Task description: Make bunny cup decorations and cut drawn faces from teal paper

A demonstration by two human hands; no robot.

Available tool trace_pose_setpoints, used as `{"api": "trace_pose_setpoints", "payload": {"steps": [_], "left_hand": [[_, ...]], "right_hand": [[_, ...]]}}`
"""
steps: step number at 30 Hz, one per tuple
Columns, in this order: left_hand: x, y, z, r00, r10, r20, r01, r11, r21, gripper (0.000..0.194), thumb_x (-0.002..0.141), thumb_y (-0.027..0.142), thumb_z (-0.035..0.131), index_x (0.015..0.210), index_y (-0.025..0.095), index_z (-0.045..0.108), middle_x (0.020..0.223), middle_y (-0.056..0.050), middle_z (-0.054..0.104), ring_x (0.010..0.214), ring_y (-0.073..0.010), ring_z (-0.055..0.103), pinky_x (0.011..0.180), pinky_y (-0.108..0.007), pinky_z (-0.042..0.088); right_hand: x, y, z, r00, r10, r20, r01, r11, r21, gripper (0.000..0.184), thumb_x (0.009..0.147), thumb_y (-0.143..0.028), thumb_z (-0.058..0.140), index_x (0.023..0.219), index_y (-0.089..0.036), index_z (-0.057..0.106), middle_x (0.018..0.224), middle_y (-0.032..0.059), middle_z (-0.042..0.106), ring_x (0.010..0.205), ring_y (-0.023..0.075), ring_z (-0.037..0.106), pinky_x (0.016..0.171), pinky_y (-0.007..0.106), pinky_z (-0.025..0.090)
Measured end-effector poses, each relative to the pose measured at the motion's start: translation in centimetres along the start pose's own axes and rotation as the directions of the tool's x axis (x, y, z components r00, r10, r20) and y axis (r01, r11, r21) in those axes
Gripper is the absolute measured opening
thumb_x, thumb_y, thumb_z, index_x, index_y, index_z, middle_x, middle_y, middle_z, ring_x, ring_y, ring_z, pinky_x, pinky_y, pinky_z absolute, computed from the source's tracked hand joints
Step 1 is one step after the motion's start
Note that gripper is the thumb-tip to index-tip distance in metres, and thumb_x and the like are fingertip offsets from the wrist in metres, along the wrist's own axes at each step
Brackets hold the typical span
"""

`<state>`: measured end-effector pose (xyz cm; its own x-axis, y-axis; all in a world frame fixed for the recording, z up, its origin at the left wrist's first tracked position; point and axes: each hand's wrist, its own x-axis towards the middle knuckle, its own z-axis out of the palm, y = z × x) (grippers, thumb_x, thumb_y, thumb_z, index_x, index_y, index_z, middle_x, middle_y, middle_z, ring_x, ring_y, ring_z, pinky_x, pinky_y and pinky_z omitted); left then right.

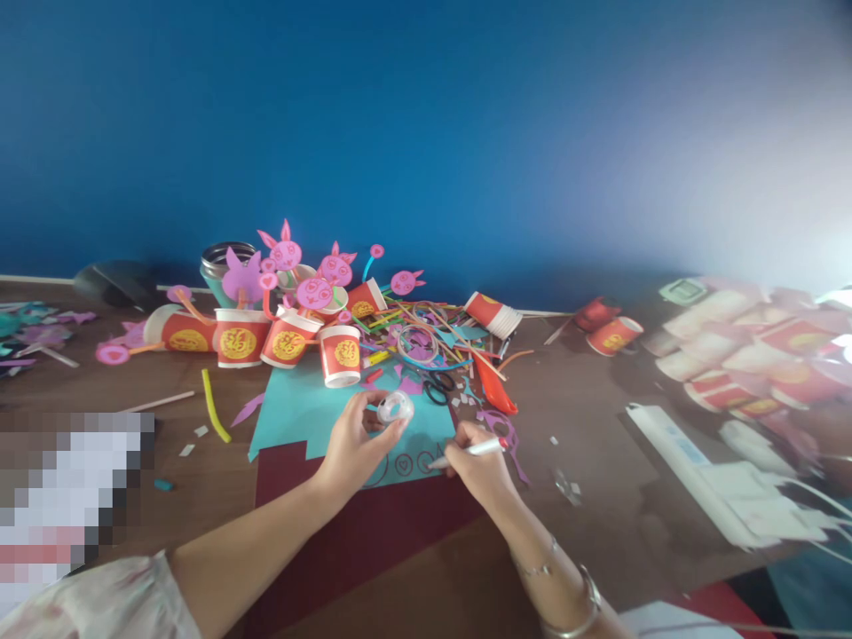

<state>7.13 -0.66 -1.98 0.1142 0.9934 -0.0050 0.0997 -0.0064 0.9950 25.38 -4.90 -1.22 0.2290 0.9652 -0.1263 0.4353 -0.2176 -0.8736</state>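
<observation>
Pinched in my left hand is a small transparent ring that looks like a roll of tape, raised just above the paper. My right hand grips a white marker with a red end, its tip low over a drawn circle. Under both hands lies a light-blue sheet of paper with a row of dark circles, one holding a small heart. A dark red sheet lies beneath it. Black-handled scissors rest just beyond the blue sheet's middle.
Red paper cups with pink animal cutouts stand behind the paper. A heap of coloured strips sits beside them. A red balloon lies right of it. Farther right are a white power strip and blurred stacked cups.
</observation>
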Motion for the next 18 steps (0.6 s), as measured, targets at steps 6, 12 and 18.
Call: {"api": "trace_pose_setpoints", "payload": {"steps": [6,12,18], "left_hand": [[-0.12,-0.04,-0.05,1.000,0.014,0.005,-0.014,1.000,-0.012,0.037,0.072,0.035,0.068,0.101,0.016,0.056,0.094,-0.006,0.065,0.072,-0.0153,0.063,0.064,-0.027,0.050],[-0.07,0.19,-0.03,1.000,0.019,-0.004,-0.019,1.000,-0.016,0.035,0.072,0.034,0.069,0.099,0.017,0.057,0.092,-0.005,0.066,0.072,-0.0152,0.064,0.063,-0.026,0.050],[-0.10,0.11,-0.04,1.000,0.014,0.004,-0.014,1.000,-0.012,0.035,0.072,0.035,0.068,0.101,0.017,0.056,0.093,-0.005,0.066,0.072,-0.0153,0.063,0.063,-0.026,0.050]], "right_hand": [[0.20,0.04,-0.12,0.999,0.008,-0.045,-0.005,0.999,0.046,0.016,0.061,-0.023,0.048,0.048,-0.023,0.038,0.036,-0.0051,0.050,0.038,0.0124,0.051,0.041,0.021,0.035],[0.11,-0.08,0.05,0.996,-0.053,-0.069,0.053,0.999,0.001,0.019,0.063,-0.023,0.049,0.049,-0.024,0.036,0.036,-0.0056,0.048,0.039,0.0125,0.049,0.041,0.021,0.035],[0.19,0.14,0.02,0.993,-0.062,-0.101,0.060,0.998,-0.024,0.018,0.062,-0.023,0.047,0.048,-0.023,0.036,0.038,-0.0053,0.047,0.041,0.0117,0.046,0.043,0.022,0.035]]}}
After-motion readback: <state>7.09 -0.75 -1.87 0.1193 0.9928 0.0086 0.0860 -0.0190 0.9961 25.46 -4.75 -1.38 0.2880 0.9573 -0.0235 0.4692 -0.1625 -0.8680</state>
